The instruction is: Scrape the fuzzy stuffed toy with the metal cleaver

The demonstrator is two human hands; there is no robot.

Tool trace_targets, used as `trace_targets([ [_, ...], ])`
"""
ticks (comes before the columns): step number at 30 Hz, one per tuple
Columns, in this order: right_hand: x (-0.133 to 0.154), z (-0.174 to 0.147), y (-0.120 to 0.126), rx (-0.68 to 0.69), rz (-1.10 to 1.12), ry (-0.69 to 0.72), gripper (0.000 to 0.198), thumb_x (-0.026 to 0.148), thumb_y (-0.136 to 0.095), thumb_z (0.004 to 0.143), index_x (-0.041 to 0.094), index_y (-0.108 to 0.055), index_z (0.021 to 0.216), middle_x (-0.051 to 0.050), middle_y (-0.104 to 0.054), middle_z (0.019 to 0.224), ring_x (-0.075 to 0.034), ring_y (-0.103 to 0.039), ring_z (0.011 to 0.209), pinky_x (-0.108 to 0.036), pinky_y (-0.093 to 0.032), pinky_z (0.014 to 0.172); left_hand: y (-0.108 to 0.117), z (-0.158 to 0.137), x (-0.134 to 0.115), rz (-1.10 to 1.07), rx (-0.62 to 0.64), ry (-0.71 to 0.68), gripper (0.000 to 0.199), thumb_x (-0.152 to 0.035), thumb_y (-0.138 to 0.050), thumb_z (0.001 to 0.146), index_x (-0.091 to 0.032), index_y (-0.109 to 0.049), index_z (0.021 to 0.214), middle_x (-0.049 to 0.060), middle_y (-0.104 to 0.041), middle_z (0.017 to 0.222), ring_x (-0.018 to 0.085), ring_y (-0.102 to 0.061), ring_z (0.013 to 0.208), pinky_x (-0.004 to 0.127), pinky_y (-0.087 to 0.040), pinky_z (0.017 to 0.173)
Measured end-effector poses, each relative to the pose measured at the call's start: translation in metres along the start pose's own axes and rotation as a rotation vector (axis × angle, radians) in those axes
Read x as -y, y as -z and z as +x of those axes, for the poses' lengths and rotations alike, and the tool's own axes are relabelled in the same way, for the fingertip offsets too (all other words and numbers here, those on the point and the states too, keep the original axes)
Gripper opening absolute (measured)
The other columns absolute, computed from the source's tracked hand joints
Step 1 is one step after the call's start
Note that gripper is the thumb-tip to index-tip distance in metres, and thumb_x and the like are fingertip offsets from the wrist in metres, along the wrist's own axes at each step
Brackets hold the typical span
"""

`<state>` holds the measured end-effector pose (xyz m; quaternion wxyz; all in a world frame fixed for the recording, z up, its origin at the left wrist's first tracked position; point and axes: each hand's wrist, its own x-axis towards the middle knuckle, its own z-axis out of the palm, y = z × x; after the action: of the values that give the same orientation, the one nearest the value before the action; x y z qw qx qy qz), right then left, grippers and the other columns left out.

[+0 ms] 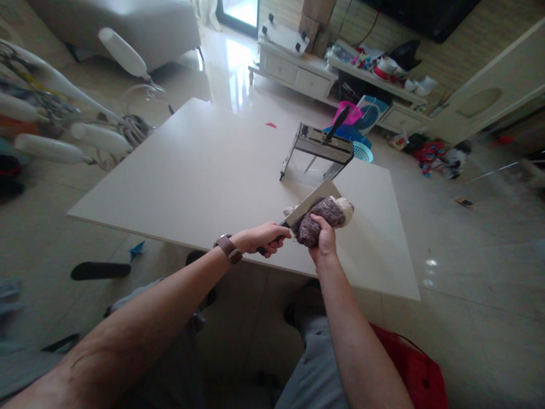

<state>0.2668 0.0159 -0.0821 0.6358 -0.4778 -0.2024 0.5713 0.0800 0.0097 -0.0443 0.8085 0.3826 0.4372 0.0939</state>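
My left hand (272,237), with a watch (230,249) on its wrist, is closed round the black handle of a cleaver (310,202). The broad blade points up and to the right, above the table's near edge. In my right hand (326,241) is a bunched, fluffy brown and cream cloth (317,224), pressed along the near side of the blade. It hides the blade's lower part. Just beyond the cleaver stands a clear-sided knife block (317,156) with a dark frame. One black knife handle (338,124) sticks up from its top.
The white table (191,170) carries a small red scrap (271,125) near its far edge. A lamp with white arms (123,54) hangs or stands close at the left. Baskets (361,152) lie beyond the table, before a cluttered low cabinet (293,76). A red bag (413,369) is at lower right.
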Motion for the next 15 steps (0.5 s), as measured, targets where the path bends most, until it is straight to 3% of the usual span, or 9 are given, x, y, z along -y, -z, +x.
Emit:
trace_targets([
  [6,0.017,-0.01,-0.01,-0.039,-0.103,0.057,0.047,0.015,-0.088,0.053,0.017,-0.072,0.097,-0.001,-0.081,0.088,-0.022,-0.077,0.079,-0.034,-0.067,0.069,0.007,-0.002,-0.002,-0.001,-0.006,0.002,0.038,-0.037,-0.066,0.085,-0.023,-0.04,0.06,-0.008,-0.028,0.045,0.007,-0.024,0.038,0.02,-0.026,0.036],
  [15,0.025,-0.017,-0.012,0.021,-0.14,0.118,0.044,0.017,-0.087,0.058,0.019,-0.073,0.099,0.0,-0.081,0.092,-0.021,-0.077,0.086,-0.034,-0.067,0.077,0.007,-0.003,-0.002,-0.022,0.015,-0.082,0.033,-0.032,-0.067,0.08,-0.023,-0.041,0.061,-0.008,-0.03,0.044,0.007,-0.026,0.037,0.021,-0.03,0.036],
])
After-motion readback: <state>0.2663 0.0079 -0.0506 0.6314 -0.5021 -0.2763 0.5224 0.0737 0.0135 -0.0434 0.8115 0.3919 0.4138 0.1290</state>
